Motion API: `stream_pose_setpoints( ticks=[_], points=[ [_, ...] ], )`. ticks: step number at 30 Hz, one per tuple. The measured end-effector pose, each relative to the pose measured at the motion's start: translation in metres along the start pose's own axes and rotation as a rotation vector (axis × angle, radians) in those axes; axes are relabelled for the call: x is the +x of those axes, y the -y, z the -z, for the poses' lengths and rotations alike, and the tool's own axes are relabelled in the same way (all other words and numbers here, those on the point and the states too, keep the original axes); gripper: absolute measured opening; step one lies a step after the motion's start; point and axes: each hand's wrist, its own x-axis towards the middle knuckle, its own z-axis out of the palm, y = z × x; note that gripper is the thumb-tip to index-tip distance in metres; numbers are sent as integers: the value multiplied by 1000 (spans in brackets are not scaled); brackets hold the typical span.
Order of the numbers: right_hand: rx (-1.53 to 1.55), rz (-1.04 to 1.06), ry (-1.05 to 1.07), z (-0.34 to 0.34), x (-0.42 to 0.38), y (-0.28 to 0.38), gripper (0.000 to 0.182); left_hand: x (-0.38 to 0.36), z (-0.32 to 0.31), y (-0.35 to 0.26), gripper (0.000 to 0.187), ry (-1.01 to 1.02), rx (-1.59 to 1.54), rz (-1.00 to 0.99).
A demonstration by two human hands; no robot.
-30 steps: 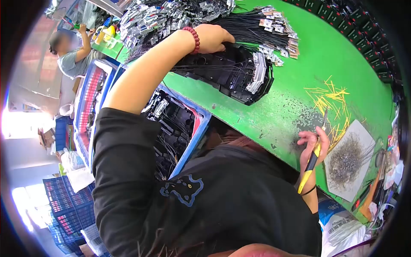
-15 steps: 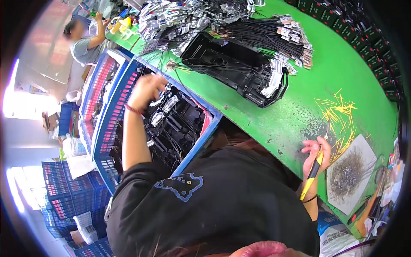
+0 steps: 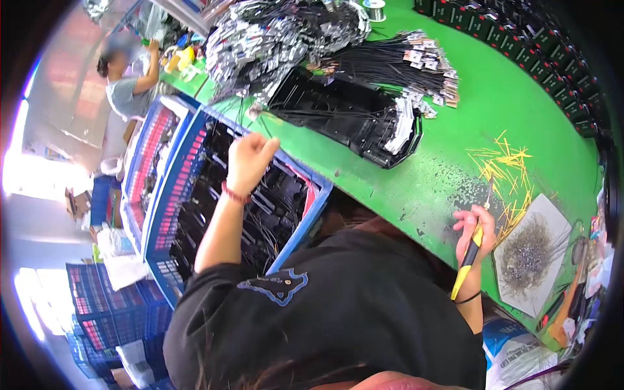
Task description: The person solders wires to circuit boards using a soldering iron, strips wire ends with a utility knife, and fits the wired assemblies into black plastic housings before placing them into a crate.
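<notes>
Your left hand (image 3: 250,159) is down in the blue crate (image 3: 305,221) at centre-left of the frame, fingers curled over one of the black plastic housings (image 3: 273,195) stacked inside — whether it has actually closed on a piece I cannot tell. Your right hand (image 3: 474,227), at the right edge of the green table (image 3: 520,110), is closed around a yellow-handled tool (image 3: 469,260) with its tip pointing up toward the scattered yellow pins (image 3: 507,162). Another black housing (image 3: 351,114) lies on the table in the upper centre, among the wire bundles (image 3: 390,62). This looks like the fetching step — the next move calls for a firm hold and a lift clear of the loose wires.
</notes>
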Motion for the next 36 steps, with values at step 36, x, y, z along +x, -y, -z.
stream_pose_setpoints(
  ticks=[36],
  points=[
    [17,-26,-23,-4,1,-1,21,46,-11,-67,74,1078,-762,902]
  ],
)
